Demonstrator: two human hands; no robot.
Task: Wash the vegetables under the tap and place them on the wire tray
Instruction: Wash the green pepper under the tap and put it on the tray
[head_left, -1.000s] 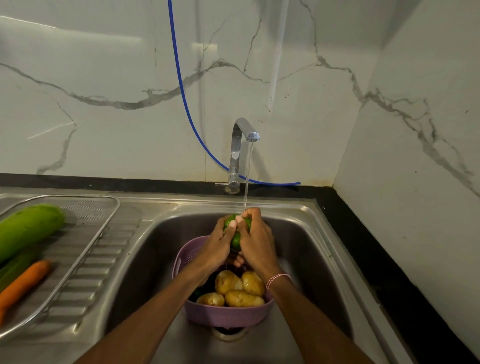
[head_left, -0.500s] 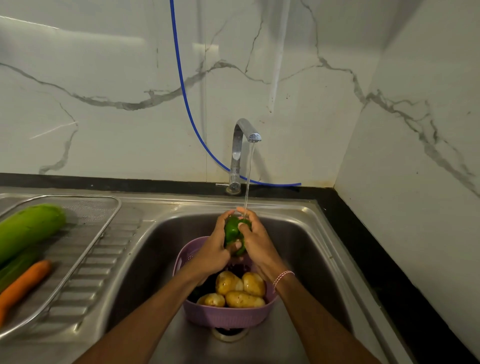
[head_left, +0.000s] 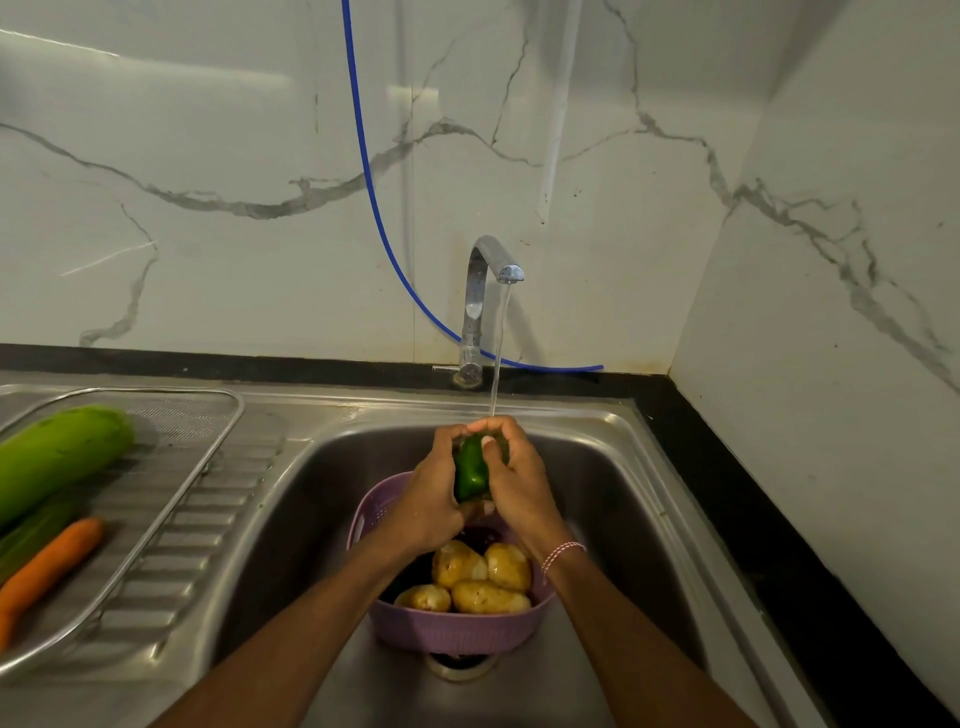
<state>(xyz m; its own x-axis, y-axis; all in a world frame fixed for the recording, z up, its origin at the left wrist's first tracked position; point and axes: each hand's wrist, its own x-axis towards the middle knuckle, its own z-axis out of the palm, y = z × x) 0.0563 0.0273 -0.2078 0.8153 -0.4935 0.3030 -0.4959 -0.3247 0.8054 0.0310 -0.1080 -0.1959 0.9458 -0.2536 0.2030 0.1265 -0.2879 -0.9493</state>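
A green pepper is held under the running stream from the tap, above the sink. My left hand grips it from the left and my right hand curls round it from the right, fingertips meeting over its top. Below my wrists a purple colander stands in the sink with several wet potatoes inside. On the drainboard at the left lies the wire tray, bearing a large green gourd, a darker green vegetable and a carrot.
A blue hose hangs down the marble wall and runs behind the tap. A black counter strip borders the sink on the right, next to the side wall. The drain shows under the colander.
Both hands have turned the pepper between them under the water; more of its green side now faces me. The vegetables on the tray have not moved.
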